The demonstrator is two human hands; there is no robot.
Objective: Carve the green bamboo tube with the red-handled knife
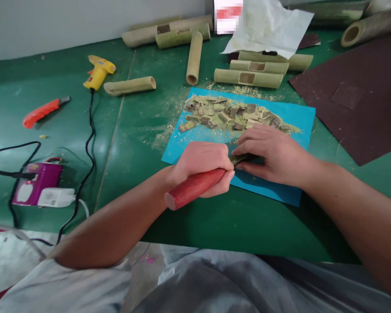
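Note:
My left hand [203,158] is closed around the red wooden handle [193,189] of a tool. The handle's butt points back toward me, and its working end is hidden by my fingers. Just to the right, my right hand [267,152] is closed on a small dark piece [236,160], mostly covered by the fingers, so its kind is unclear. Both hands meet over a blue sheet [306,126]. On its far half lie several cut bamboo chips [224,116] amid pale shavings.
Bamboo tubes with cut openings [247,78] lie behind the sheet. At left are a yellow glue gun [99,73], an orange-handled cutter [44,112] and a purple power box [31,187] with cords. A dark brown board [355,100] lies right; white paper [270,28] is at the back.

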